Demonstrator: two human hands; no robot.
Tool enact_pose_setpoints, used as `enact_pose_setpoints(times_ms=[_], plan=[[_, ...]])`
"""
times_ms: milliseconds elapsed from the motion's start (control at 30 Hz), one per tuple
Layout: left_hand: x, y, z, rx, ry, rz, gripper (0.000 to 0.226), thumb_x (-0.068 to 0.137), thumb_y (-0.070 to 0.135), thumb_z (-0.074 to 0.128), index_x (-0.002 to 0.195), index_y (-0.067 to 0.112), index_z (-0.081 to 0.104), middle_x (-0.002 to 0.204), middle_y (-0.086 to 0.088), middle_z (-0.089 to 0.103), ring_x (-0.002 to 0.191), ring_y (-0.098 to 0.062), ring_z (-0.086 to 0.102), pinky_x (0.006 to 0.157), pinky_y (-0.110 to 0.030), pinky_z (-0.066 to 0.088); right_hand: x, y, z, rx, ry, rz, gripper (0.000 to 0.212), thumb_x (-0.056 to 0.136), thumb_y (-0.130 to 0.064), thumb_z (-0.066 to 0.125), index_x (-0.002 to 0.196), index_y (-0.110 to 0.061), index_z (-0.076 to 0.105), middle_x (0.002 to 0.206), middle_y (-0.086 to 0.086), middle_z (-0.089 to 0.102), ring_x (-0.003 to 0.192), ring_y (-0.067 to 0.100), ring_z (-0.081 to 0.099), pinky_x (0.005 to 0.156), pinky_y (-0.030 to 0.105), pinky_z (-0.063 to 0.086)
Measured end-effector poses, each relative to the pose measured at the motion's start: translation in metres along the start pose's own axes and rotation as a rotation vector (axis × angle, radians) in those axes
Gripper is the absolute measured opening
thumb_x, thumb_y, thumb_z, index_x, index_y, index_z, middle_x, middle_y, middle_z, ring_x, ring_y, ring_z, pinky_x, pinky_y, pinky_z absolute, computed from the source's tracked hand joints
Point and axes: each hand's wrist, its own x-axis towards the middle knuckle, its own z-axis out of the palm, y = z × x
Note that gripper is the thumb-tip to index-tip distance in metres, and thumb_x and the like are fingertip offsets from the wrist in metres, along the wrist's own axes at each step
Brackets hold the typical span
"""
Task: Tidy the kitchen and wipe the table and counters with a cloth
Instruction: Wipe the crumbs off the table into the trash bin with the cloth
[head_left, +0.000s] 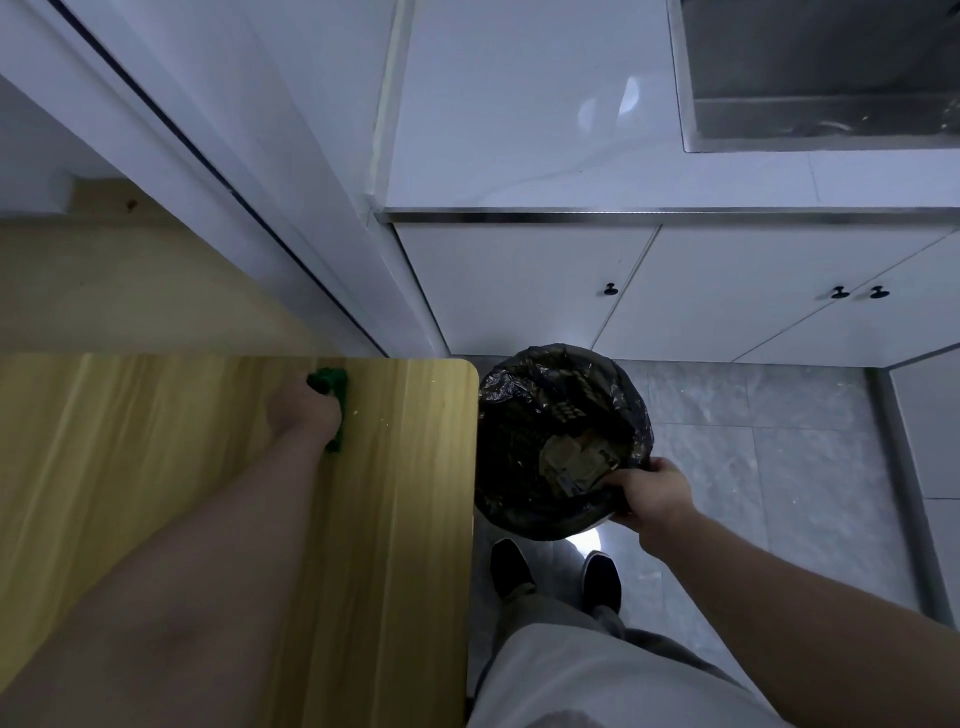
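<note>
The left hand (304, 415) lies on a green cloth (332, 387), fingers bent round it, pressing it down on the wooden bench (405, 519) near the far right corner. Tiny crumbs (382, 418) sit just right of the cloth. The right hand (652, 493) grips the rim of a bin (550, 431) lined with a black bag, just beside the bench's right edge. There is rubbish inside.

I am wearing loose, light-grey fabric trousers (597, 680) and a pair of dark, low-cut shoes, a left shoe (510, 569) and a right shoe (602, 581), the right one showing a thin pale rim along its sole. My forearms are showing bare down to my left hand (306, 415) and my right hand (655, 493).
</note>
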Motion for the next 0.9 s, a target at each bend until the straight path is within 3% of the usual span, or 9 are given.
enact_pose_setpoints(times_ms=[233, 367, 433, 533, 667, 733, 833, 900], plan=[[-0.033, 0.025, 0.025, -0.166, -0.108, 0.126, 0.021, 0.100, 0.022, 0.055, 0.120, 0.023, 0.060, 0.087, 0.005, 0.059, 0.068, -0.012, 0.054, 0.056, -0.024, 0.043, 0.003, 0.003, 0.006, 0.021, 0.005, 0.022, 0.035, 0.080, 0.006, 0.066, 0.111, -0.004, 0.054, 0.100, 0.022, 0.066, 0.084, 0.040, 0.069, 0.069, 0.052, 0.061], [-0.054, 0.052, 0.043, -0.222, -0.153, 0.162, 0.016, 0.099, 0.016, 0.056, 0.113, 0.019, 0.062, 0.087, 0.002, 0.062, 0.067, -0.011, 0.056, 0.049, -0.023, 0.039, 0.002, 0.007, 0.005, 0.064, -0.004, 0.030, 0.034, 0.081, 0.008, 0.065, 0.111, -0.004, 0.053, 0.101, 0.022, 0.065, 0.085, 0.041, 0.069, 0.064, 0.047, 0.062], [-0.065, 0.064, 0.051, -0.232, -0.182, 0.210, 0.017, 0.097, 0.013, 0.057, 0.111, 0.021, 0.063, 0.083, 0.006, 0.059, 0.072, -0.015, 0.061, 0.052, -0.025, 0.043, 0.002, 0.009, 0.006, 0.074, -0.013, 0.030, 0.034, 0.082, 0.008, 0.064, 0.113, -0.004, 0.053, 0.101, 0.022, 0.065, 0.085, 0.040, 0.069, 0.062, 0.044, 0.061], [-0.081, 0.080, 0.065, -0.229, -0.210, 0.286, 0.017, 0.092, 0.011, 0.062, 0.104, 0.022, 0.068, 0.085, 0.006, 0.063, 0.081, -0.020, 0.064, 0.069, -0.031, 0.055, 0.001, 0.011, 0.006, 0.078, -0.013, 0.033, 0.032, 0.082, 0.008, 0.064, 0.110, -0.005, 0.053, 0.101, 0.021, 0.065, 0.085, 0.039, 0.069, 0.064, 0.045, 0.061], [-0.121, 0.092, 0.098, -0.188, -0.390, 0.305, 0.018, 0.090, 0.014, 0.068, 0.105, 0.025, 0.068, 0.089, 0.002, 0.067, 0.075, -0.019, 0.064, 0.056, -0.020, 0.045, -0.002, 0.015, 0.006, 0.086, -0.004, 0.034, 0.033, 0.083, 0.007, 0.064, 0.112, -0.005, 0.053, 0.101, 0.021, 0.065, 0.083, 0.038, 0.069, 0.059, 0.041, 0.060], [-0.150, 0.087, 0.120, -0.172, -0.484, 0.291, 0.015, 0.091, 0.015, 0.068, 0.104, 0.023, 0.069, 0.093, -0.001, 0.070, 0.078, -0.018, 0.066, 0.058, -0.022, 0.050, -0.004, 0.015, 0.005, 0.095, -0.005, 0.028, 0.032, 0.083, 0.008, 0.064, 0.111, -0.004, 0.054, 0.100, 0.021, 0.066, 0.082, 0.038, 0.069, 0.055, 0.038, 0.059], [-0.176, 0.072, 0.140, -0.183, -0.460, 0.321, 0.013, 0.090, 0.014, 0.066, 0.100, 0.020, 0.071, 0.091, 0.001, 0.070, 0.084, -0.018, 0.067, 0.073, -0.028, 0.057, -0.007, 0.015, 0.003, 0.101, -0.011, 0.018, 0.034, 0.080, 0.008, 0.068, 0.109, -0.004, 0.055, 0.098, 0.021, 0.067, 0.079, 0.037, 0.070, 0.056, 0.040, 0.060], [-0.179, 0.067, 0.142, -0.187, -0.423, 0.344, 0.016, 0.090, 0.013, 0.064, 0.101, 0.021, 0.071, 0.090, 0.003, 0.070, 0.083, -0.016, 0.066, 0.075, -0.030, 0.058, -0.008, 0.016, 0.000, 0.095, -0.011, 0.009, 0.034, 0.078, 0.007, 0.069, 0.107, -0.005, 0.056, 0.098, 0.022, 0.068, 0.080, 0.038, 0.071, 0.062, 0.047, 0.062]])
